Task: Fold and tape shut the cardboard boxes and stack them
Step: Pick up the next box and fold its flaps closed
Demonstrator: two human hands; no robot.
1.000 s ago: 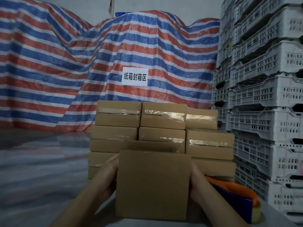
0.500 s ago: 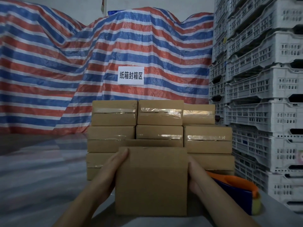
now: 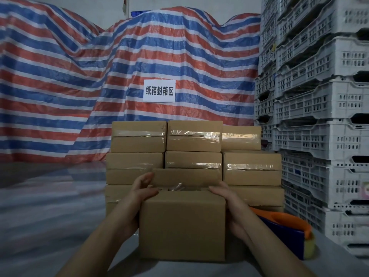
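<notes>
Behind your cardboard box (image 3: 182,224) the lower stacked boxes (image 3: 252,166) are hidden; its long axis runs left-right, far flap upright, while your left hand (image 3: 139,198) and right hand (image 3: 229,204) grip its top corners with curled fingers.

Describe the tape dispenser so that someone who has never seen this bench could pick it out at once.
Find the tall stack of white plastic crates on the right; at its foot, on the grey tabletop, lies the tape dispenser. It sits just right of the open cardboard box that both hands hold. It is the only orange-and-dark-blue thing among brown boxes and white crates.
</notes>
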